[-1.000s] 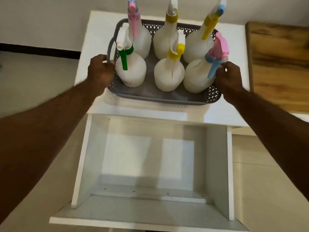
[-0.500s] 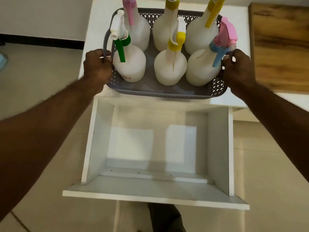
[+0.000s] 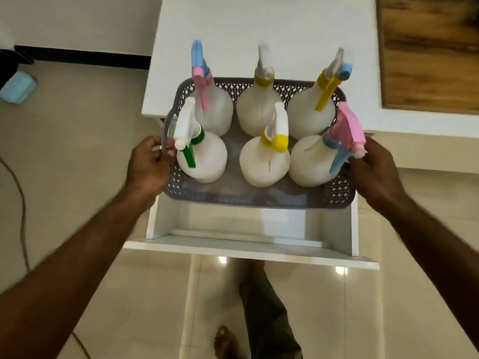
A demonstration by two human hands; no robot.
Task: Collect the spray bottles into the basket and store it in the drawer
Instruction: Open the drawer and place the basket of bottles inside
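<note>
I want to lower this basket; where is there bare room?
The open drawer shows bare floor between its side walls and front panel. White cabinet top behind the basket is bare too. Inside the basket, six spray bottles crowd together.

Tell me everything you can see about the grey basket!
The grey basket looks like plastic, rectangular, with lacy holes in its walls and a thin handle at its left end. Six white spray bottles stand upright inside, in two rows. The left hand and right hand hold its ends, roughly level, over the open white drawer.
</note>
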